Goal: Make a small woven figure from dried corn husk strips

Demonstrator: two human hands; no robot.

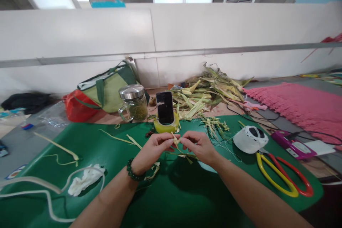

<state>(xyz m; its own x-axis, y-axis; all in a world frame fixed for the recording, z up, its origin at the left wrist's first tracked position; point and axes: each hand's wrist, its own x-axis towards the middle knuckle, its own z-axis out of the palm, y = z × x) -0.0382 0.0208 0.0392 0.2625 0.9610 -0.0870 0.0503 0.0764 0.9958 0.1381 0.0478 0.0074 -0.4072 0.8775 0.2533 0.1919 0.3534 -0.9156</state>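
Both my hands meet above the middle of the green mat (208, 192). My left hand (156, 149), with a dark green bead bracelet (133, 171) at the wrist, pinches a small pale piece of corn husk (176, 141). From the other side my right hand (199, 146) closes its thumb and fingers on the same husk piece. Thin strips of husk hang and lie just below the fingers. Directly beyond the hands, a phone (165, 107) stands upright in a yellow holder (166, 125).
Scissors (284, 174) with yellow and red handles and a white roll (249, 139) lie at right. A glass jar (136, 108) stands behind on the left. Corn husks (213, 87) are heaped at the back. White tissue (87, 180) and a white cord (49, 199) lie front left.
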